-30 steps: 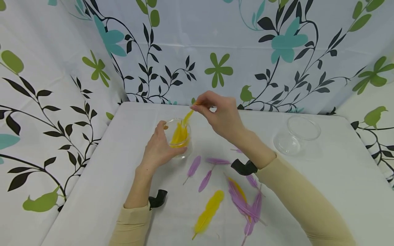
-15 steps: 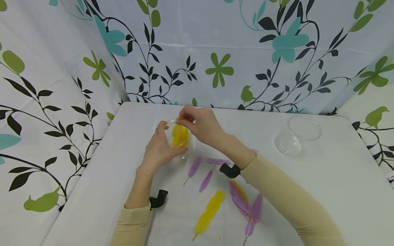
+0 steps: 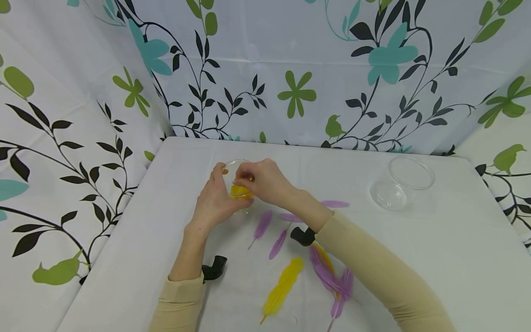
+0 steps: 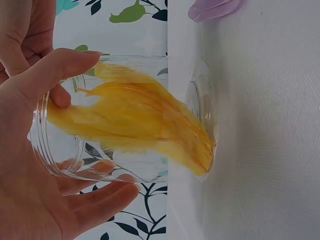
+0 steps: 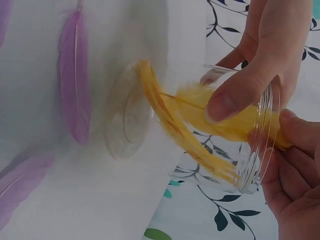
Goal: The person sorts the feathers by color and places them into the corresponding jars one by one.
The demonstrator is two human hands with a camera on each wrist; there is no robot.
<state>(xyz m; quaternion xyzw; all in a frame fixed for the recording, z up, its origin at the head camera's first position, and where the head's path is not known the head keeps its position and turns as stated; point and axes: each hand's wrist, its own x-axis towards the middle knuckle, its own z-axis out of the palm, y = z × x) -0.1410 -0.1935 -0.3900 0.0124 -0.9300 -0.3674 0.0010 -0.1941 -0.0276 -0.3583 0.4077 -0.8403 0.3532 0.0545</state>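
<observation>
My left hand (image 3: 213, 198) grips a clear jar (image 4: 57, 167) round its upper part, thumb on one side and fingers on the other. The jar stands upright on the white table with several yellow feathers (image 4: 130, 110) inside, some of them slanting to the base. At the jar's mouth, my right hand (image 3: 269, 182) pinches the upper end of a yellow feather (image 5: 240, 127) between thumb and fingertips. Most of that feather lies within the jar, and the right fingertips reach in just past the rim.
A second clear jar (image 3: 388, 193) stands at the right of the table. Near my forearms lie a yellow feather (image 3: 282, 290), a purple feather (image 3: 262, 226) and a small pile of purple feathers (image 3: 327, 274) with a yellow one among them. A patterned curtain (image 3: 249, 55) hangs behind.
My right hand has come left and down from above the jar to its mouth, lowering the pinched yellow feather inside. The left hand and the jar have stayed in place.
</observation>
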